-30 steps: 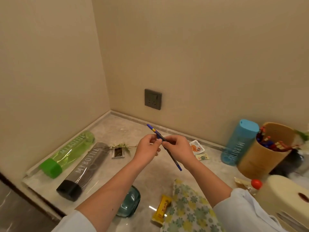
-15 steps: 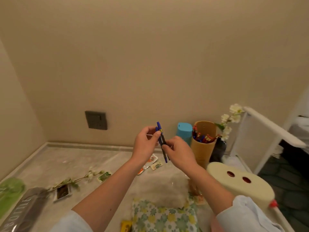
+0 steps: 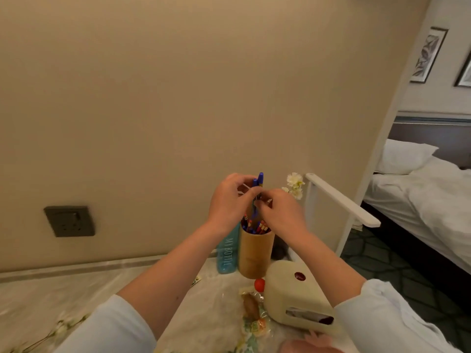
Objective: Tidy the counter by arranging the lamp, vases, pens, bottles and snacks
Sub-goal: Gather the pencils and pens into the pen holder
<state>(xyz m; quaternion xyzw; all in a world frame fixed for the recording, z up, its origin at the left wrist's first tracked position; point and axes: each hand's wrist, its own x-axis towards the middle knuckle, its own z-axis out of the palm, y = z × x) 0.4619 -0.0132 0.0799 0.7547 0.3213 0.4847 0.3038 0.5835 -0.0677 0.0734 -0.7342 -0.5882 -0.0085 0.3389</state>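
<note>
Both hands hold blue pens [image 3: 258, 183] upright right above a tan wooden pen cup [image 3: 255, 252] that is full of several red and blue pens. My left hand [image 3: 230, 201] pinches the pens near their tops. My right hand [image 3: 281, 212] grips them lower down, its fingers hiding their tips. A blue "MY BOTTLE" bottle [image 3: 226, 253] stands just left of the cup against the wall. A dark vase [image 3: 280, 250] with white flowers [image 3: 295, 185] stands behind the cup on the right, mostly hidden.
A cream tissue box [image 3: 298, 296] lies in front of the cup, with a red-capped item [image 3: 259, 284] and wrapped snacks [image 3: 251, 307] beside it. A flower sprig [image 3: 61, 327] lies at the lower left. A white rail [image 3: 341, 200] marks the counter's right end; a bed lies beyond.
The view swung right. Both hands carried the pens from the middle of the counter to above the pen cup and turned them upright. The lying green and grey bottles left view.
</note>
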